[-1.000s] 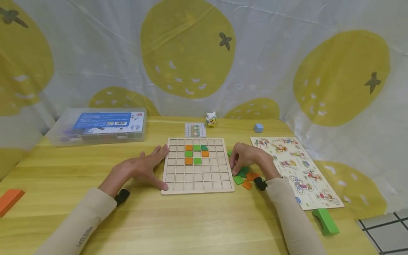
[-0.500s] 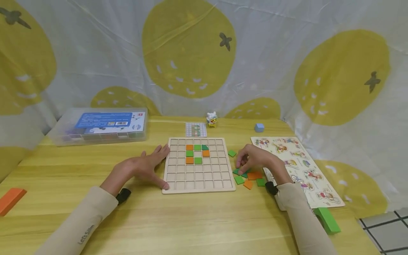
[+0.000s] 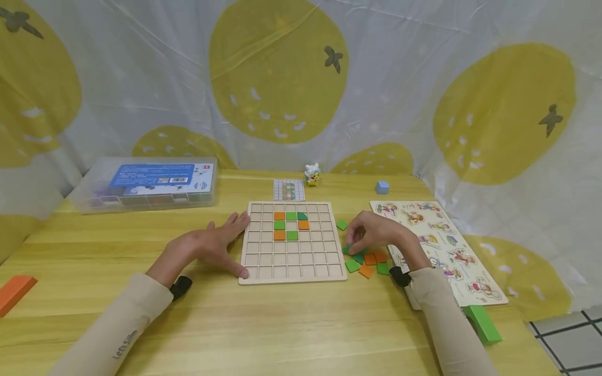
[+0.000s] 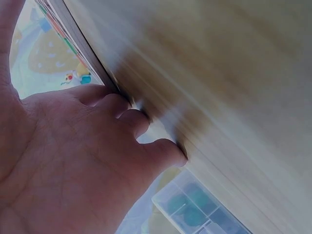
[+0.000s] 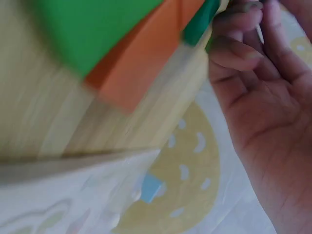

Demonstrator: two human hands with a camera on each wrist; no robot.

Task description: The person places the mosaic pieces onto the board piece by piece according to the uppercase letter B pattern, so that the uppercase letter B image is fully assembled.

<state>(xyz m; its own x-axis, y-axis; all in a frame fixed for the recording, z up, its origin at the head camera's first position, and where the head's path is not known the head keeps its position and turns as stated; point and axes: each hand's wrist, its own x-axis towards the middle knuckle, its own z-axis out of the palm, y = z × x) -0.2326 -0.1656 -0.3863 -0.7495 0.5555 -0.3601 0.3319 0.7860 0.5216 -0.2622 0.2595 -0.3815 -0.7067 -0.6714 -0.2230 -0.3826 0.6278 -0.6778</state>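
Observation:
A wooden grid board (image 3: pixel 291 261) lies mid-table, with orange, light green and dark green tiles set in its upper cells. My left hand (image 3: pixel 213 248) rests along the board's left edge, thumb at the lower corner and fingers spread; in the left wrist view the fingers (image 4: pixel 165 151) lie against the table. To the right of the board, my right hand (image 3: pixel 376 232) pinches a dark green tile (image 3: pixel 347 249) between thumb and fingertips, low over the loose tiles. Beside it lie another dark green tile (image 3: pixel 359 258), an orange tile (image 3: pixel 366 271) and a light green tile (image 3: pixel 352 266).
A small pattern card (image 3: pixel 289 190) and a toy figure (image 3: pixel 312 175) stand behind the board. A clear plastic case (image 3: pixel 150 183) is at back left. On the right are a picture puzzle board (image 3: pixel 451 250), a green block (image 3: pixel 483 325) and a blue block (image 3: pixel 382 187); an orange block (image 3: pixel 16 293) is far left.
My right hand drew back to the right from the board's edge, then shifted slightly left with a dark green tile at its fingertips. The left hand has stayed at the board.

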